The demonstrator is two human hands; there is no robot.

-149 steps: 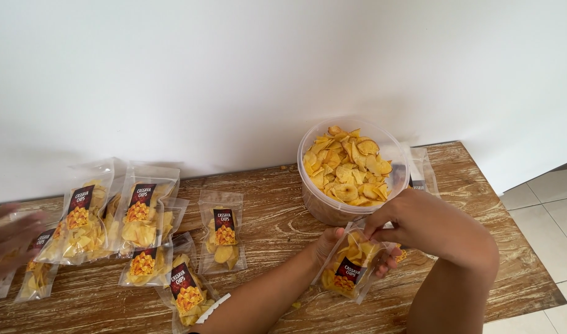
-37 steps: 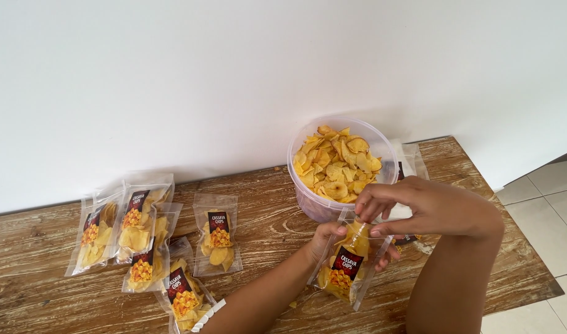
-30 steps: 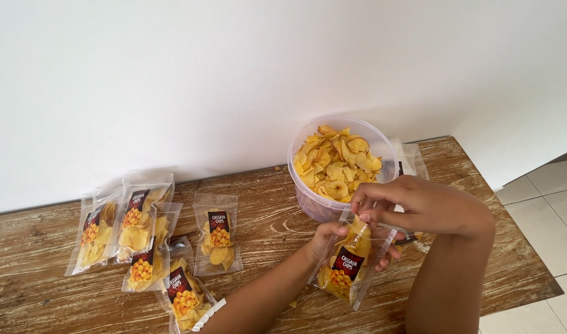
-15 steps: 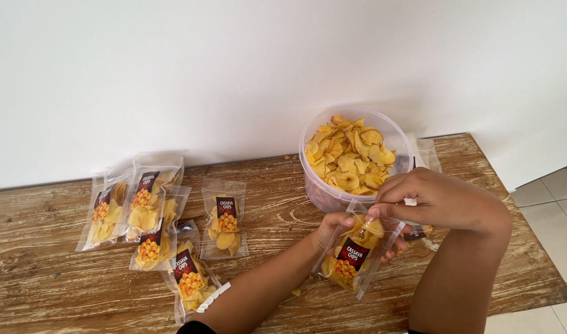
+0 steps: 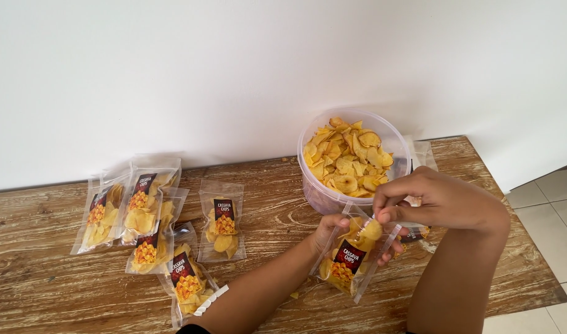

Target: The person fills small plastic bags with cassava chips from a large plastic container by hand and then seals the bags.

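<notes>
Filling a small clear pouch (image 5: 351, 263) with yellow chips, just in front of the big round plastic tub (image 5: 352, 162) on the wooden table (image 5: 48, 216). Left hand (image 5: 334, 230) wrapping around the pouch's near edge, fingers curled shut on it, keeping it upright-ish and tilted. Right hand (image 5: 428, 199) hovering over the pouch mouth, thumb and fingertips pinched together around what looks like a chip or the pouch rim, hard telling which from here. Pouch already looking roughly half full, dark label facing up, top not sealed as far as can be seen.

Progress-wise, judging from the spread: sitting off to the left, well apart from the hands, a cluster of finished packets (image 5: 148, 226), some overlapping, plus one lying alone (image 5: 221, 221) closer to the middle. So a decent handful seemingly done. Still tons of chips heaped in the tub, nearly to the brim, so probably lots of bagging left. Also peeking out behind the tub and under the right wrist, what look like more pouches (image 5: 422, 154), contents not clear.
</notes>
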